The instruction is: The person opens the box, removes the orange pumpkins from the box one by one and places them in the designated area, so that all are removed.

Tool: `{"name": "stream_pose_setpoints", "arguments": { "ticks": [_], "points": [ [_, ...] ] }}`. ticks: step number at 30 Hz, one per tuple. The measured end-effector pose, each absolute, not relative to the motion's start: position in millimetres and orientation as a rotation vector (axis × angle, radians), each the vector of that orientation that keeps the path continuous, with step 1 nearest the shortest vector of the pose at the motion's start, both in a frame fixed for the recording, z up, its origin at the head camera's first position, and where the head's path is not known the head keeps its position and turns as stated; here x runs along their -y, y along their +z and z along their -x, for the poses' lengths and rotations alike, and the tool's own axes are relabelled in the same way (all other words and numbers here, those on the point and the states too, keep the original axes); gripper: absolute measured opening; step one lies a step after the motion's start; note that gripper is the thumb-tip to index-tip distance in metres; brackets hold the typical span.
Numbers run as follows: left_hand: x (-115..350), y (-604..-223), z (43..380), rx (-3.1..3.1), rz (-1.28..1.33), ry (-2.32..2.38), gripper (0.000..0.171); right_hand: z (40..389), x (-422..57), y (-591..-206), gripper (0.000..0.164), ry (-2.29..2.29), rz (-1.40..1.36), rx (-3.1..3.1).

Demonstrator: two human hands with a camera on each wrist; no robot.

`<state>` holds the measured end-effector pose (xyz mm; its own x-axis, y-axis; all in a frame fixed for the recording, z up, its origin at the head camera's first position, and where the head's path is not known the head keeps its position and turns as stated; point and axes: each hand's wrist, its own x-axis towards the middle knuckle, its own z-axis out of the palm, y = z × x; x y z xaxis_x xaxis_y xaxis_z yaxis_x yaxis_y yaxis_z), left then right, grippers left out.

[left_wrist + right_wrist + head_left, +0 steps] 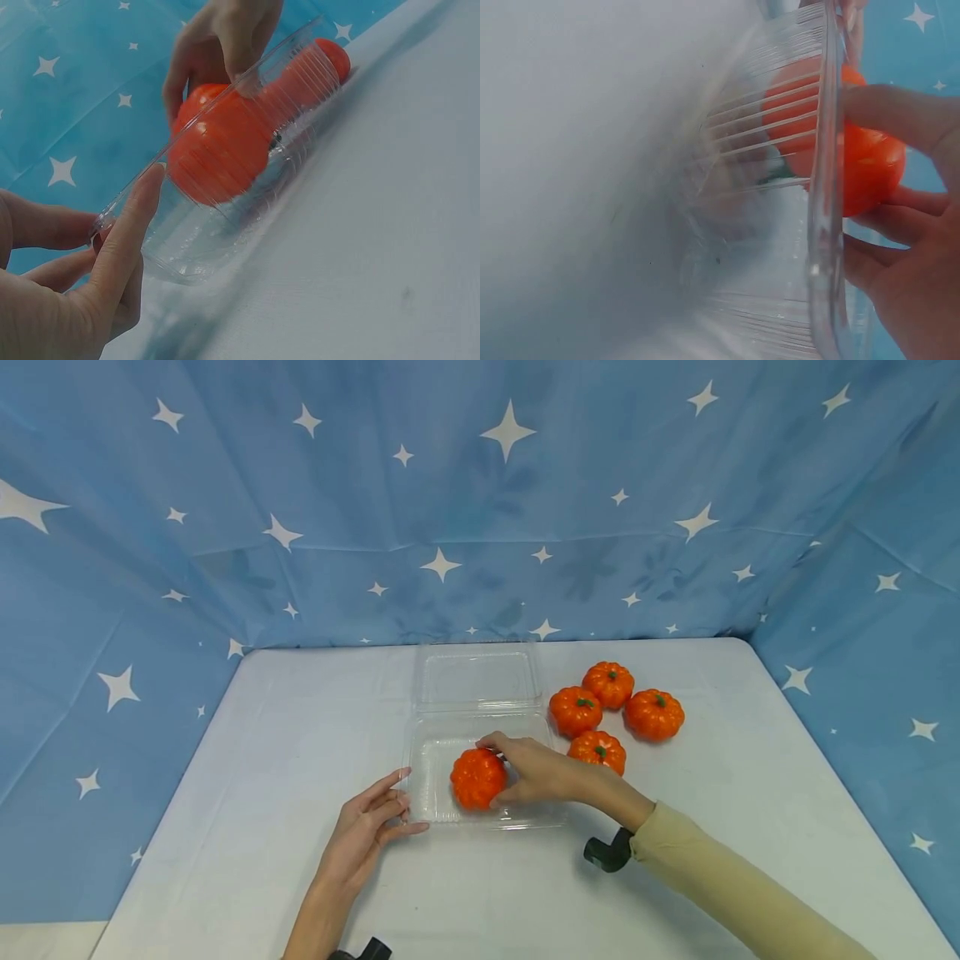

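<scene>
A clear plastic clamshell container (431, 777) lies on the table, its lid (480, 681) folded back away from me. With fingers and thumb, my right hand (532, 770) grips a small orange pumpkin (477, 779) over the container's base. Its green stem (776, 176) points downward, and part of it stands above the rim in the right wrist view. My left hand (363, 827) holds the near left corner of the container, thumb on the front wall and fingers at the left side. The wall partly blurs the pumpkin's underside.
Several more orange pumpkins sit right of the container, including one nearest my right forearm (597, 750) and one farthest right (654, 715). A white cloth (300, 718) covers the table. Blue star-patterned curtains (337, 502) stand behind it and at the sides.
</scene>
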<state>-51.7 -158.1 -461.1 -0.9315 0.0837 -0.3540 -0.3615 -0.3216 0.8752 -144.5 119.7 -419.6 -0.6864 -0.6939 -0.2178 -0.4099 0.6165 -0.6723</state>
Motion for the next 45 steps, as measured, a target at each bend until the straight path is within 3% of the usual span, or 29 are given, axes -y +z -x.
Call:
{"name": "stream_pose_setpoints", "arguments": {
  "ticks": [16,28,45],
  "points": [
    [159,-461,51,-1.634,0.354,2.328,0.052,133,-135,-416,0.07,-1.159,0.916,-2.375],
    [160,-461,51,-1.64,0.328,2.322,0.054,126,-143,-417,0.083,-1.241,0.918,-2.444],
    [160,-462,51,-1.64,0.293,2.322,0.055,119,-171,-407,0.075,-1.259,0.92,-2.621]
  ]
}}
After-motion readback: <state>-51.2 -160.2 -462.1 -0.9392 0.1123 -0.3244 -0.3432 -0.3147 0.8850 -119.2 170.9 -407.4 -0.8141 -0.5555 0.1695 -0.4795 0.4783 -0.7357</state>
